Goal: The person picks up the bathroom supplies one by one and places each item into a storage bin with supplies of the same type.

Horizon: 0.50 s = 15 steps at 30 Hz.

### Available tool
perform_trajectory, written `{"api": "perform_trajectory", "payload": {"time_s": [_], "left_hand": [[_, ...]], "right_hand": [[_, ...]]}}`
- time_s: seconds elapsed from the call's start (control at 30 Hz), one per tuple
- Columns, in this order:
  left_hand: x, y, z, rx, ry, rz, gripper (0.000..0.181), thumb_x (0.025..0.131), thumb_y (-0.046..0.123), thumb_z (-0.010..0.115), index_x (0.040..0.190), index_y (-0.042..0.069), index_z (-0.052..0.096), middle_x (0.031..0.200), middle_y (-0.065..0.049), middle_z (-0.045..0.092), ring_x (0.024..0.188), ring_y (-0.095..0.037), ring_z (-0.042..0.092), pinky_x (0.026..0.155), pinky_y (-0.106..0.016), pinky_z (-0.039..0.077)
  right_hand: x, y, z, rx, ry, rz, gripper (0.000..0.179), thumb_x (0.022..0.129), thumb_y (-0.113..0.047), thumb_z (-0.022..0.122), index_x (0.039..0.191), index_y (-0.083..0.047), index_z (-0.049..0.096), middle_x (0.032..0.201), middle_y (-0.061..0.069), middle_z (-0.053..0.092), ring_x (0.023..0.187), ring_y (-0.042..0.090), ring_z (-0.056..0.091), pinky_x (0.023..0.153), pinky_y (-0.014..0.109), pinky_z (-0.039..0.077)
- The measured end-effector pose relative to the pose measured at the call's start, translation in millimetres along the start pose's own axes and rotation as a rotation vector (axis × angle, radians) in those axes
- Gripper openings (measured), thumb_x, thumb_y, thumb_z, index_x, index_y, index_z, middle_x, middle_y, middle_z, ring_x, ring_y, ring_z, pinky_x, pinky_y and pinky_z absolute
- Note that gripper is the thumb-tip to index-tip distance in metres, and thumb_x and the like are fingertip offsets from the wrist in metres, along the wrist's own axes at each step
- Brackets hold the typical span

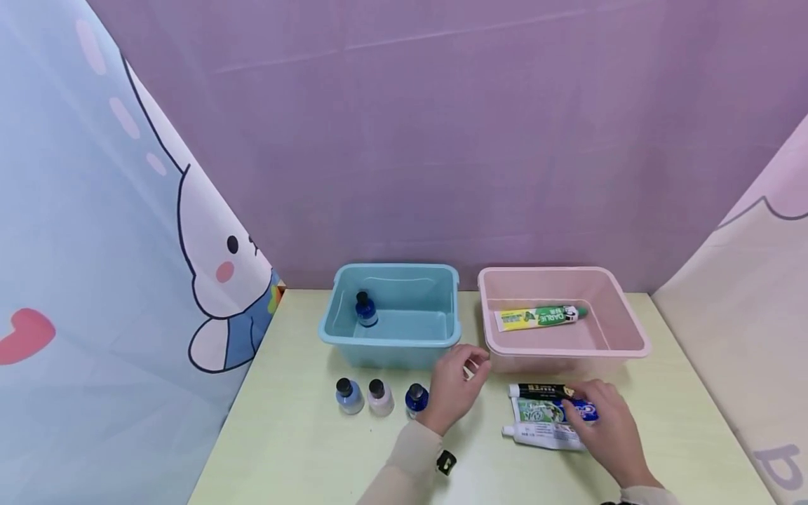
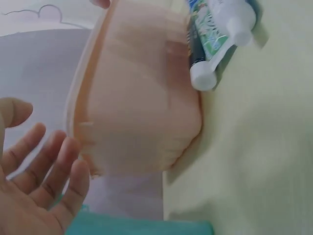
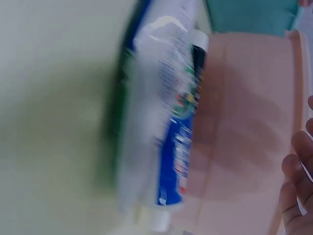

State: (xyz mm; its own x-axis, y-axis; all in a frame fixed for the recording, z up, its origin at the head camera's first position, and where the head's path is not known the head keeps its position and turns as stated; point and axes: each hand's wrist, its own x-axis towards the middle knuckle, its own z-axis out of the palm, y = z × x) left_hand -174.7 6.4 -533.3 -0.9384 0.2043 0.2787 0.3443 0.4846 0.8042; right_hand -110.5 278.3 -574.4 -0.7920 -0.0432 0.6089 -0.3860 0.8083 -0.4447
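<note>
My left hand point(image 1: 456, 386) hovers in front of the gap between a teal bin point(image 1: 394, 356) and a pink bin point(image 1: 568, 362), holding nothing, its fingers loosely bent. Just left of it stands a dark blue bottle point(image 1: 416, 401) with a black cap. Over the right ends of several toothpaste tubes is my right hand point(image 1: 609, 428), its fingers loosely bent and apart from the tubes in the right wrist view. Those tubes include a black one point(image 1: 536, 391), a green-and-blue one point(image 1: 536, 410) and a white one point(image 1: 546, 436), lying side by side.
A light blue bottle point(image 1: 350, 401) and a pale pink bottle point(image 1: 381, 402) stand left of the dark blue one. Inside the teal bin is another small blue bottle point(image 1: 366, 312). A yellow-and-green toothpaste tube point(image 1: 536, 318) lies in the pink bin. Purple cloth point(image 1: 473, 140) hangs behind.
</note>
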Motion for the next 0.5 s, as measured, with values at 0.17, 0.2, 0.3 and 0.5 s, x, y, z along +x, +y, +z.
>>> {"api": "perform_trajectory", "payload": {"time_s": [0.17,0.2,0.3,0.5], "left_hand": [[4.7,-1.8,13.0,-0.006,-0.014,-0.076,0.024,0.100,0.032,0.066,0.120,0.018,0.066,0.106,0.001,0.070,0.087,-0.006,0.065,0.073,-0.016,0.053],[5.7,-2.2,15.0,-0.004,-0.020,-0.095,0.026,0.101,0.034,0.065,0.121,0.018,0.065,0.108,0.000,0.070,0.088,-0.007,0.065,0.073,-0.016,0.053],[8.7,-3.9,21.1,0.011,-0.035,-0.153,0.030,0.102,0.043,0.061,0.122,0.021,0.063,0.109,0.001,0.070,0.084,-0.005,0.063,0.071,-0.017,0.052],[18.5,-10.2,32.6,-0.040,-0.039,-0.228,0.032,0.103,0.050,0.054,0.115,0.022,0.063,0.101,0.007,0.068,0.077,0.000,0.057,0.069,-0.019,0.050]], "right_hand": [[-15.8,-2,12,-0.043,-0.093,0.035,0.041,0.069,-0.010,0.089,0.106,-0.010,0.073,0.096,-0.001,0.069,0.091,0.012,0.054,0.081,0.025,0.041],[-18.6,-2,14,-0.053,-0.110,0.039,0.041,0.069,-0.012,0.090,0.107,-0.011,0.073,0.097,-0.001,0.069,0.091,0.012,0.055,0.081,0.025,0.041],[-25.6,-2,19,-0.075,-0.154,0.043,0.041,0.068,-0.016,0.091,0.105,-0.012,0.074,0.096,-0.002,0.067,0.092,0.016,0.057,0.080,0.031,0.045],[-34.8,-2,24,-0.146,-0.264,0.073,0.041,0.064,-0.028,0.094,0.098,-0.017,0.076,0.093,-0.006,0.064,0.090,0.018,0.060,0.075,0.043,0.052]]}}
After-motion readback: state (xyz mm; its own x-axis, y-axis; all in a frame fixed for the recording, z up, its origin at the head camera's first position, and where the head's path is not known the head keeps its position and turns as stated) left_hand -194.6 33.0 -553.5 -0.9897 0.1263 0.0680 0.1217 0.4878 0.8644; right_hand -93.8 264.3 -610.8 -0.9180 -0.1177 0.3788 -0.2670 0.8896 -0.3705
